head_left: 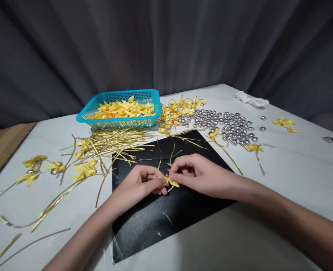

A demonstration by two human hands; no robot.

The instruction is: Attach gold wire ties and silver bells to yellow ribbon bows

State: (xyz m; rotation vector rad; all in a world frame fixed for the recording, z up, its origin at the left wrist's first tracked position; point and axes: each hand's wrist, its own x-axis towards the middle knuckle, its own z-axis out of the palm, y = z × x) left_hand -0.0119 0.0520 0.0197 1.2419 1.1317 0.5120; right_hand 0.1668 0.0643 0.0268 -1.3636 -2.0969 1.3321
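Note:
Over a black mat point(143, 229), my left hand point(143, 180) and my right hand point(196, 175) meet fingertip to fingertip. Between them is a small yellow ribbon flower point(173, 183), pinched from both sides. A gold cord shows at the flower, and a small shiny piece sits just above it. My fingers cover much of the flower, so how the cord runs through it cannot be seen. A pointed metal tip shows beside my right fingers, mostly hidden behind them.
A blue basket point(118, 122) full of yellow ribbon pieces stands at the back. Before it lies a pile of gold cords point(112, 141). Silver bells or beads point(236, 128) spread right of it. Finished-looking flowers point(85, 170) lie left; a crumpled white tissue point(252, 99) lies far right.

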